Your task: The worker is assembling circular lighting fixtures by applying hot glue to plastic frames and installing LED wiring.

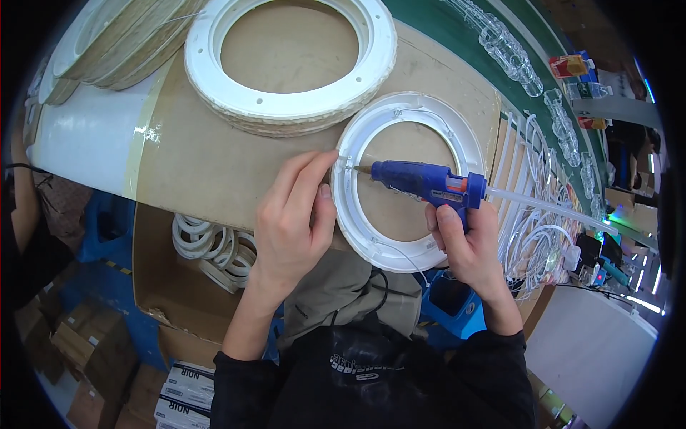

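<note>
My right hand [468, 247] is closed round the handle of a blue hot glue gun [421, 179], with a long clear glue stick [550, 209] sticking out of its back. The nozzle points left, at the inner channel of a white ring-shaped frame [468, 146] lying on the cardboard-covered table. Thin wires run in the channel, and one loose wire [407, 256] trails over the near rim. At the frame's left rim, my left hand [296, 214] has its fingertips drawn together beside the nozzle tip. Whatever they pinch is too small to make out.
Behind stands a stack of larger white rings [286, 93], with more rings [118, 43] at far left. White cables [536, 222] lie bundled at right. Clear plastic pieces [507, 53] rest on the green surface. Below the table edge, a cardboard box [161, 275] holds small white rings.
</note>
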`<state>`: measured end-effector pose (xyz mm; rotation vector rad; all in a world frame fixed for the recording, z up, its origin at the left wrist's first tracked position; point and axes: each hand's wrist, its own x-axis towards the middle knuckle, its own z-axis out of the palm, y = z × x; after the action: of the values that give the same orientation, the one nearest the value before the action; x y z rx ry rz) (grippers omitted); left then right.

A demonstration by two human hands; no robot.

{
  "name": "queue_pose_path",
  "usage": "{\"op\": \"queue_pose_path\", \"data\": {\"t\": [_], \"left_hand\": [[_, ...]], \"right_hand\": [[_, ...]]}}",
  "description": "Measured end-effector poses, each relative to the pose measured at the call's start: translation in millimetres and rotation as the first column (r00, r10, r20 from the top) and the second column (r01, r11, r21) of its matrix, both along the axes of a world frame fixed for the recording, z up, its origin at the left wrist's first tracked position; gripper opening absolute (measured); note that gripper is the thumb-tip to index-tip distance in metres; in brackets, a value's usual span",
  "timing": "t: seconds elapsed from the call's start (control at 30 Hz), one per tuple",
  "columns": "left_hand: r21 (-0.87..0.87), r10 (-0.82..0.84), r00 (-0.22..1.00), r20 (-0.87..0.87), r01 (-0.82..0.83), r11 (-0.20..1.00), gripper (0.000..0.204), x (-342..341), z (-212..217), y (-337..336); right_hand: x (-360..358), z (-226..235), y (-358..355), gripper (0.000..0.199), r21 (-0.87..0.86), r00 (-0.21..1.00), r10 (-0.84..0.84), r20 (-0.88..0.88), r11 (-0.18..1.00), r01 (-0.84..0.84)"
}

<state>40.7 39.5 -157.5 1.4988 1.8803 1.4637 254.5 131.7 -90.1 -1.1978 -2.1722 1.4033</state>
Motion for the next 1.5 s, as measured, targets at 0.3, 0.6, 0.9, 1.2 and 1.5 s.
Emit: {"op": "queue_pose_path", "data": {"t": [0.3,0.6,0.9,1.2,1.5], "left_hand": [[0.013,-0.01,1.0,-0.006,0.01,1.0,0.035,-1.9,0.3,-0.8],[-0.012,-0.094,0.991,0.092,0.095,0.995,0.041,-3.7,0.5,-3.5],[-0.038,-0.191,0.978,-0.081,0.189,0.981,0.054,-6.4,2.6,-1.3],[-0.039,-0.208,0.978,-0.009,0.208,0.977,0.051,-3.8,2.0,0.7],[-0.035,-0.202,0.979,-0.027,0.201,0.979,0.051,-4.0,0.7,-1.1]], "right_hand": [[2.9,2.6,2.5,0.023,0.001,1.0,0.02,0.01,1.0,-0.02],[31.9,19.6,-7.2,0.032,-0.236,0.999,-0.033,-0.012,0.971,0.029],[53.6,20.9,-18.8,0.033,-0.294,0.997,-0.038,-0.065,0.956,0.017],[55.7,14.6,-16.3,0.032,-0.291,1.0,0.008,-0.018,0.957,-0.013],[57.3,14.0,-14.9,0.032,-0.265,0.999,0.043,-0.002,0.963,-0.042]]}}
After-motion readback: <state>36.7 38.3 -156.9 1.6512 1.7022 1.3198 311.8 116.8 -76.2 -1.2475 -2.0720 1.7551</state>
